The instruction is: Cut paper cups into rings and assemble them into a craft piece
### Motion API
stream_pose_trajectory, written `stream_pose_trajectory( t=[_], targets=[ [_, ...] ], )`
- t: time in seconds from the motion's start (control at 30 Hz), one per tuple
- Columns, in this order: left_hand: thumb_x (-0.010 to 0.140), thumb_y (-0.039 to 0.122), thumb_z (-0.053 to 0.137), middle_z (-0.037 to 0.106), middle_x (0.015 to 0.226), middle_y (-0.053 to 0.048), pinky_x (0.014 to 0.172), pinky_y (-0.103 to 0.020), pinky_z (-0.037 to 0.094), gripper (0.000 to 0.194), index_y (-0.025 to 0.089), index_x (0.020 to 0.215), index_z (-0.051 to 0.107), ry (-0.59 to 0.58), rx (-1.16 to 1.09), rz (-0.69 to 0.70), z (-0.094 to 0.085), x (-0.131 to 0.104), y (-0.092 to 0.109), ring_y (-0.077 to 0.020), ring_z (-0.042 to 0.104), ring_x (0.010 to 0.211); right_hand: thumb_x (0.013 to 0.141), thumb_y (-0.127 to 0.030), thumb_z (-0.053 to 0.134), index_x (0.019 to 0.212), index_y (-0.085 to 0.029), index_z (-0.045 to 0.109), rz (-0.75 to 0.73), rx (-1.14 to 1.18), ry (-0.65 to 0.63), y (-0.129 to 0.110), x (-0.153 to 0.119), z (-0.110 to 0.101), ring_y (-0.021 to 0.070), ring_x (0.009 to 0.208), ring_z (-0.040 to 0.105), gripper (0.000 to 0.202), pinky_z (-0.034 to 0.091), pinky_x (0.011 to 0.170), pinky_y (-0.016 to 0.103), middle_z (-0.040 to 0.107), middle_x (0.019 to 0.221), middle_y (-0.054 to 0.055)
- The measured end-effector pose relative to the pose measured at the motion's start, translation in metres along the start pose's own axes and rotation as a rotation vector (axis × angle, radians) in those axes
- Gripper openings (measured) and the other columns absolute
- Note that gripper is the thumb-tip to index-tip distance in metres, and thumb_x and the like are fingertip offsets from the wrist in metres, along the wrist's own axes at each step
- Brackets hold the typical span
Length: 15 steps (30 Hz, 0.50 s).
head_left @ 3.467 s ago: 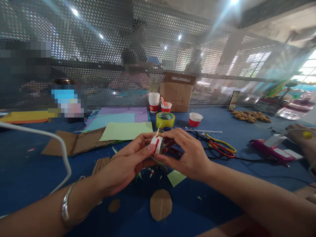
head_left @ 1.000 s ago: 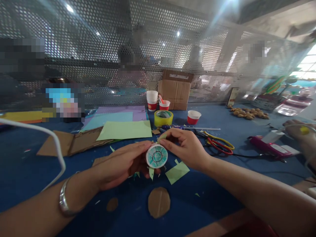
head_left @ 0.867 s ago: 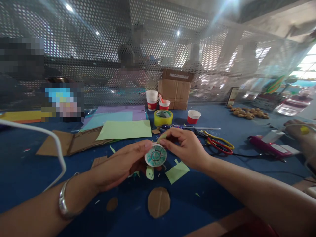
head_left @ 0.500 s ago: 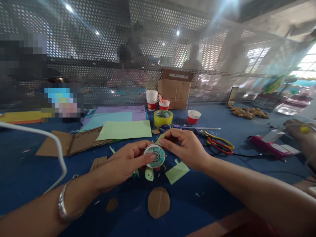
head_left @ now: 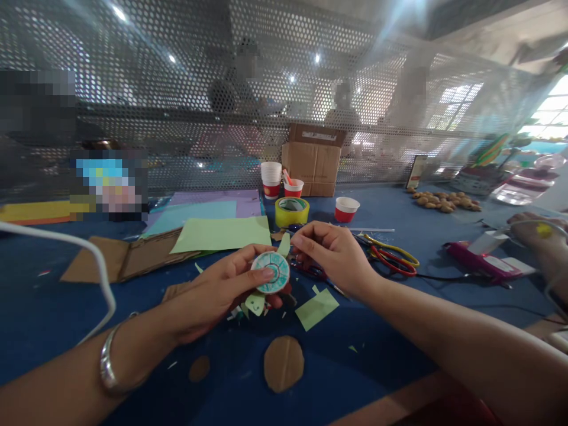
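My left hand point(head_left: 222, 287) grips a small paper turtle by its round shell point(head_left: 276, 278), which is white with turquoise drawn patterns. The thumb presses on top of the shell. A pale green paper head point(head_left: 255, 304) with a drawn smile sticks out toward me, and a green paper strip point(head_left: 284, 244) points away from the far rim. Beside that strip my right hand point(head_left: 331, 254) has its thumb and fingers pinched together; whether anything is between them is hidden. Under it lies a dark, slim tool point(head_left: 313, 271), partly covered.
A cardboard disc point(head_left: 284, 364) and a cut green paper piece point(head_left: 317, 309) lie nearby. Beyond are green paper point(head_left: 222, 234), yellow tape point(head_left: 291, 214), paper cups point(head_left: 271, 180), a cardboard box point(head_left: 313, 168) and coloured cables point(head_left: 393, 260). A magenta glue gun point(head_left: 479, 261) lies right, near another person's hand point(head_left: 536, 234).
The turtle has shifted slightly left and tilted in my left hand. My right fingers have moved off the shell's rim, baring the green strip and the dark tool below.
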<state>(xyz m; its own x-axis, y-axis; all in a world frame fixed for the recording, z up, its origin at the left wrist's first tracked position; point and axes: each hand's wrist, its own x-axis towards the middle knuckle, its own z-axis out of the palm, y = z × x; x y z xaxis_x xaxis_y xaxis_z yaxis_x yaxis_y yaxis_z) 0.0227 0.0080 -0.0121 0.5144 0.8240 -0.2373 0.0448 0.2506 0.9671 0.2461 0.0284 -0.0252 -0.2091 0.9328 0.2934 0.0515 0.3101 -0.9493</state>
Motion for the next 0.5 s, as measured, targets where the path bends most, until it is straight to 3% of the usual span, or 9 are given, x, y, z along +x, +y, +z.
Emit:
stream_pose_trajectory(
  t=[0.13, 0.27, 0.37, 0.5],
  targets=[
    [0.096, 0.046, 0.074, 0.076, 0.118, -0.010, 0.083, -0.037, 0.056, 0.063, 0.026, 0.148, 0.044, 0.023, 0.061, 0.066, -0.004, 0.002, -0.006, -0.0240, 0.074, 0.094, 0.086, -0.051, 0.082, 0.101, -0.019, 0.069, -0.006, 0.015, -0.002, 0.002, 0.001, 0.001, 0.0146, 0.078, 0.069, 0.038, 0.055, 0.068, 0.027, 0.072, 0.086, 0.002],
    [0.098, 0.044, 0.071, 0.077, 0.106, -0.006, 0.086, -0.035, 0.053, 0.069, 0.027, 0.155, 0.037, -0.030, 0.162, 0.146, -0.007, 0.002, -0.007, -0.0210, 0.073, 0.092, 0.079, -0.047, 0.089, 0.113, -0.020, 0.063, 0.063, 0.051, -0.165, 0.003, -0.001, 0.006, 0.0179, 0.084, 0.073, 0.051, 0.060, 0.076, 0.031, 0.075, 0.091, 0.003],
    [0.093, 0.036, 0.080, 0.076, 0.107, -0.004, 0.087, -0.033, 0.051, 0.081, 0.029, 0.159, 0.034, -0.090, 0.163, 0.154, -0.009, 0.000, -0.005, -0.0198, 0.071, 0.095, 0.078, -0.046, 0.091, 0.114, -0.020, 0.063, 0.101, 0.105, -0.218, 0.002, -0.002, 0.007, 0.0174, 0.077, 0.074, 0.053, 0.059, 0.070, 0.030, 0.075, 0.087, 0.001],
    [0.086, 0.024, 0.086, 0.074, 0.116, -0.005, 0.089, -0.032, 0.051, 0.092, 0.034, 0.161, 0.033, -0.193, 0.073, 0.123, -0.014, 0.000, -0.005, -0.0189, 0.070, 0.100, 0.080, -0.045, 0.090, 0.112, -0.020, 0.064, 0.120, 0.196, -0.193, 0.000, -0.002, 0.007, 0.0158, 0.077, 0.074, 0.049, 0.061, 0.070, 0.029, 0.074, 0.087, 0.000]
  ],
)
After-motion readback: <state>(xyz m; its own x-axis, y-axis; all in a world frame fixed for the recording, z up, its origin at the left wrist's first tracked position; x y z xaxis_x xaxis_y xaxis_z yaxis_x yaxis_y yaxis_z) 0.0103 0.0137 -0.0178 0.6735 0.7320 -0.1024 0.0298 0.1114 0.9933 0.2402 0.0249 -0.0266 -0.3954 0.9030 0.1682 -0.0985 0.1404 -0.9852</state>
